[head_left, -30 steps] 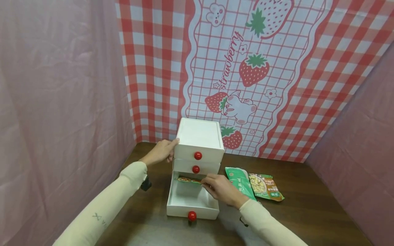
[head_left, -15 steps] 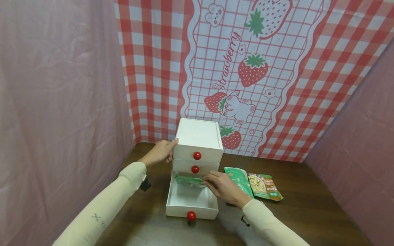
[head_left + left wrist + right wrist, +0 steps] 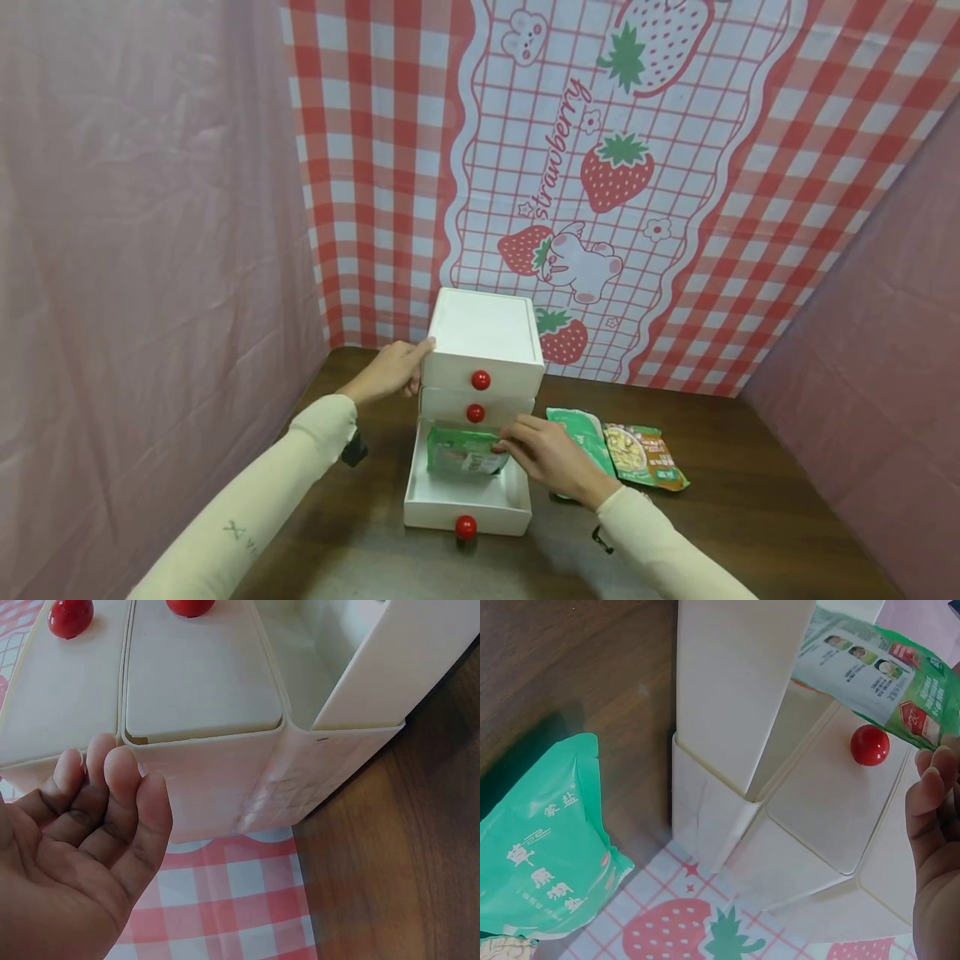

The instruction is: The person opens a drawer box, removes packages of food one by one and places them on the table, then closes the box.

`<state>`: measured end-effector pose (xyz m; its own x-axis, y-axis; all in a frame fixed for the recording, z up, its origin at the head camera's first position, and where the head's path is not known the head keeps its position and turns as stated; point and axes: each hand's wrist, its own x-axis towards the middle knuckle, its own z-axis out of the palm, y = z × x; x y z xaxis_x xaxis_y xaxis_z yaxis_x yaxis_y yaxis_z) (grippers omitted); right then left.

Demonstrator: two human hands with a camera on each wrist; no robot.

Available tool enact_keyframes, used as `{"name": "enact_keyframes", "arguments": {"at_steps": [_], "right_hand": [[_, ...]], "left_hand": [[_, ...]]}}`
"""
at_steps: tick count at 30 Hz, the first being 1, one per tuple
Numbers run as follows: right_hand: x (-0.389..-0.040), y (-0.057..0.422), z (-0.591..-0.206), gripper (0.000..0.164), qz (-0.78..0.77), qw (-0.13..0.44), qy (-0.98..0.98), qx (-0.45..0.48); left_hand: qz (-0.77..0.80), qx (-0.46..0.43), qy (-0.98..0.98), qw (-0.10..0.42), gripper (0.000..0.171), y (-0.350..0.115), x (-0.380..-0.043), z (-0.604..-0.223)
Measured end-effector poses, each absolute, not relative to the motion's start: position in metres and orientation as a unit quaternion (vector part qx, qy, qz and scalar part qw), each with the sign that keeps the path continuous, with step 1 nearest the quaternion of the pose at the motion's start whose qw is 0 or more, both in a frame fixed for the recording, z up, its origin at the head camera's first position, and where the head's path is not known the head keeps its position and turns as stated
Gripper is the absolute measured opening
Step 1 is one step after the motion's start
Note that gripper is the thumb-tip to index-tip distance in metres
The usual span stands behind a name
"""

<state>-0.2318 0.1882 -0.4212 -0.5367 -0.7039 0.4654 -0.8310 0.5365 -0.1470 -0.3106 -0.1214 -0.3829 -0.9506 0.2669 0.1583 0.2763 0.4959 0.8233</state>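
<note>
A small white drawer cabinet (image 3: pixel 487 325) stands on the table, its bottom drawer (image 3: pixel 468 518) pulled out. My left hand (image 3: pixel 386 372) rests against the cabinet's upper left side; in the left wrist view its fingers bend slightly, fingertips at the side wall, the thumb hidden. By one end, my right hand (image 3: pixel 551 458) pinches a green food packet (image 3: pixel 467 454) over the pulled-out drawer. In the right wrist view, the packet (image 3: pixel 877 675) turns a printed face with small pictures to the camera. Only part of the right hand (image 3: pixel 937 825) shows there.
Right of the cabinet lie a green pouch (image 3: pixel 583 437) and an orange-and-green packet (image 3: pixel 645 457) with a food picture. Red round knobs (image 3: pixel 481 380) stick out from the drawer fronts. Behind hangs a red checked strawberry cloth (image 3: pixel 390 208); pink curtains (image 3: pixel 150 250) flank both sides.
The green packet has tipped from nearly edge-on to showing its broad face above the drawer, as my right hand rose slightly. My left hand stayed on the cabinet.
</note>
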Motion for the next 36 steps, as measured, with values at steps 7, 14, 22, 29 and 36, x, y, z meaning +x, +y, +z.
{"name": "enact_keyframes", "arguments": {"at_steps": [7, 14, 22, 29, 36], "right_hand": [[-0.230, 0.191, -0.419, 0.010, 0.181, 0.201, -0.846, 0.460], [-0.230, 0.193, -0.416, 0.011, 0.190, 0.213, -0.833, 0.475], [-0.229, 0.196, -0.413, 0.011, 0.210, 0.214, -0.827, 0.475], [-0.229, 0.200, -0.411, 0.011, 0.219, 0.219, -0.825, 0.473], [-0.227, 0.206, -0.406, 0.011, 0.225, 0.225, -0.832, 0.454]], "left_hand": [[-0.476, -0.162, -0.864, 0.006, 0.078, -0.121, -0.310, -0.383], [-0.473, -0.165, -0.866, 0.010, 0.078, -0.121, -0.310, -0.382], [-0.469, -0.166, -0.868, 0.009, 0.078, -0.122, -0.312, -0.385], [-0.478, -0.164, -0.863, 0.009, 0.078, -0.122, -0.311, -0.383], [-0.475, -0.167, -0.864, 0.009, 0.077, -0.122, -0.312, -0.384]]}}
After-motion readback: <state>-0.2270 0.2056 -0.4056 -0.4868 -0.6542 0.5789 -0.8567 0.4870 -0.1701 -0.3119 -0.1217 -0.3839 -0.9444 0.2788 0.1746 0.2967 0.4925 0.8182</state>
